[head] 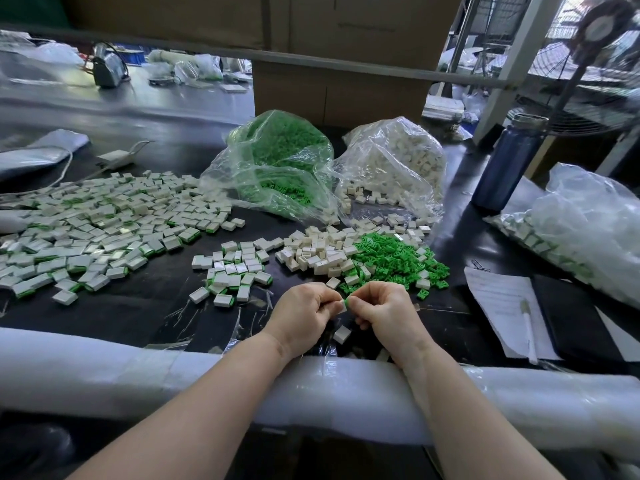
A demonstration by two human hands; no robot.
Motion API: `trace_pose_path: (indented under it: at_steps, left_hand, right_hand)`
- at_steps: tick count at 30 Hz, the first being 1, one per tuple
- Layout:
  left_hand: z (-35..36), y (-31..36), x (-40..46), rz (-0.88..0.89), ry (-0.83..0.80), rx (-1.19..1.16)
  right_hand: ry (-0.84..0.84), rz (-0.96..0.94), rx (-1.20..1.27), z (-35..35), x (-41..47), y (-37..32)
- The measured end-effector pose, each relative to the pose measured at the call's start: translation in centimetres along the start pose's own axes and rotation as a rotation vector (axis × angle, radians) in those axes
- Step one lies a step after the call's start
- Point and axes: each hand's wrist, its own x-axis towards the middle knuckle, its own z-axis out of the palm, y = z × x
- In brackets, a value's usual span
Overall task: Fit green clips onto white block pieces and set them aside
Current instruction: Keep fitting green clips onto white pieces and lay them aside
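Two hands meet right at the near edge of the table, and it's all fingertip work from where I'm watching. My left hand [303, 311] has thumb and curled fingers pinched on a white block [343, 306], and my right hand [382, 308] is curled in tight against it with a green clip [347, 301] just peeking out between the thumbs. I can't tell how far the clip is seated, the fingers cover most of it.

How it'll handle, my guess: both parts look like hard molded plastic, nearly weightless, smooth and kind of slippery. Nothing squishy, so it probably goes in with a firm push. I'd hold the block by its flat sides and press the clip on its back, not its thin prongs, since those look like the bit that could snap or bend.

A loose white block [341, 333] sits on the table just under my hands at 6 o'clock. At 12 to 1 o'clock is the loose green pile [394, 261] mixed against the bare white pile [315, 254]. At 10 o'clock there's a small batch of finished pieces [232, 271], and further out at 9 to 10 the big finished spread [97, 223]. Way out at 12 are the green bag [277, 161] and the white bag [398, 161], and a blue bottle [505, 164] stands at 2.
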Motion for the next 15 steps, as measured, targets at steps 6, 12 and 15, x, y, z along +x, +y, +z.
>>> trace_pose_path:
  at_steps: [6, 12, 15]
  left_hand:
    - [-0.12, -0.2, 0.06, -0.11, -0.015, -0.162]
    - [0.26, -0.18, 0.18, -0.085, 0.0, -0.223]
    - [0.32, -0.3, 0.14, -0.08, 0.017, -0.2]
  right_hand:
    - [-0.017, -0.02, 0.078, -0.11, -0.02, -0.1]
    - [0.062, -0.042, 0.185, 0.23, 0.14, -0.01]
    - [0.063, -0.041, 0.215, 0.12, 0.15, 0.02]
